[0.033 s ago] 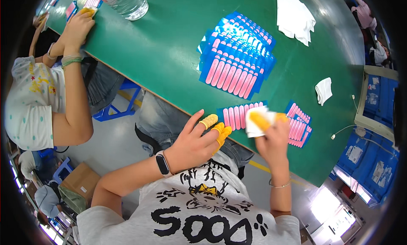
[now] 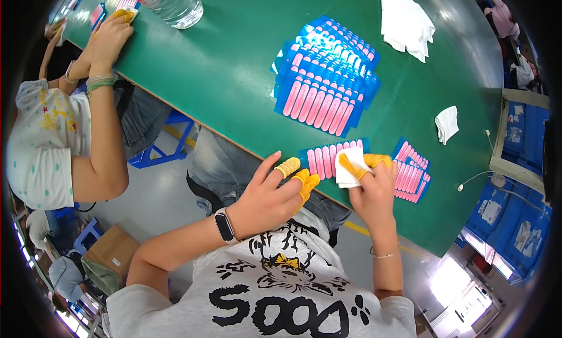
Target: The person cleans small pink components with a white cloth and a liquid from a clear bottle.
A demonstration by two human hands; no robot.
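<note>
A blue sheet with a row of pink rounded strips (image 2: 319,162) lies at the table's near edge. My left hand (image 2: 266,191), with yellow finger cots on several fingers, is at the sheet's left end. Its fingers are stretched out and hold nothing; a fingertip is at or beside the sheet's corner. My right hand (image 2: 374,189), also in yellow finger cots, is closed on a folded white cloth (image 2: 346,175). The cloth lies over the sheet's right part and hides some strips. Just right of that hand are more blue sheets with pink strips (image 2: 414,177).
Farther back on the green table (image 2: 234,86) lies a fanned pile of similar sheets (image 2: 328,80). White cloths (image 2: 407,25) (image 2: 446,125) lie to the right. A clear water container (image 2: 178,10) stands far left. A co-worker's hands (image 2: 114,31) work beyond it. Blue crates (image 2: 518,221) stand at right.
My right hand's cloth has shifted slightly left and down over the sheet, and the hand is less blurred. My left hand stays put.
</note>
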